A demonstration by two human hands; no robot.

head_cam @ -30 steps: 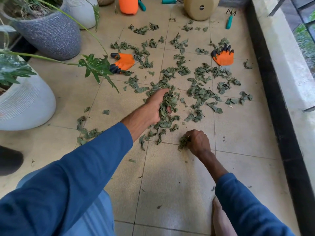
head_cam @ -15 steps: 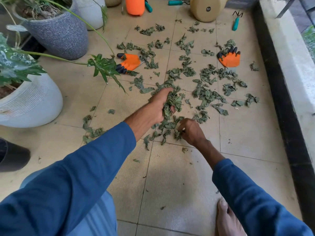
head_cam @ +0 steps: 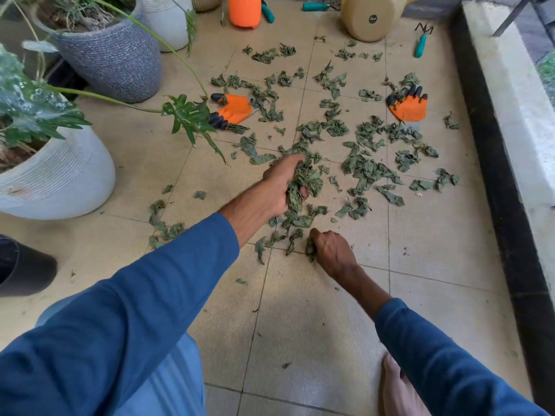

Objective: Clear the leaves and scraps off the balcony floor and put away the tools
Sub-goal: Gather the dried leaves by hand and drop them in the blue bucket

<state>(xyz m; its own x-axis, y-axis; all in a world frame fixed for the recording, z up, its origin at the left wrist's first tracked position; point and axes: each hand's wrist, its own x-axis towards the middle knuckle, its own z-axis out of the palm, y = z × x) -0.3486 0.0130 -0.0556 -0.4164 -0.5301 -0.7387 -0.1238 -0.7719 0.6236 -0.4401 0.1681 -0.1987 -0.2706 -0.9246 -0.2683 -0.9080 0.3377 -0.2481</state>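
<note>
Crumpled green leaves point(head_cam: 365, 172) lie scattered over the beige tiled balcony floor point(head_cam: 315, 310). My left hand point(head_cam: 279, 187) is closed around a thick bunch of leaves point(head_cam: 306, 183) just above the floor. My right hand point(head_cam: 332, 250) rests low on the tiles, fingers pinched on a few leaf scraps point(head_cam: 310, 249). Two orange gardening gloves with black claws lie among the leaves, one on the left point(head_cam: 232, 111) and one on the right point(head_cam: 408, 105). A teal hand rake point(head_cam: 420, 43) and other teal-handled tools point(head_cam: 316, 6) lie at the far edge.
A white planter point(head_cam: 57, 181) and a grey woven planter point(head_cam: 117, 61) stand at left, a leafy stem point(head_cam: 189, 115) reaching over the floor. An orange bottle point(head_cam: 244, 10) and a beige tipped pot point(head_cam: 371, 16) are at the back. A dark-edged raised ledge point(head_cam: 492, 175) runs along the right.
My right hand has slid left and slightly nearer along the tile joint, pinching scraps. My left hand keeps hold of its bunch of leaves, nearly still.
</note>
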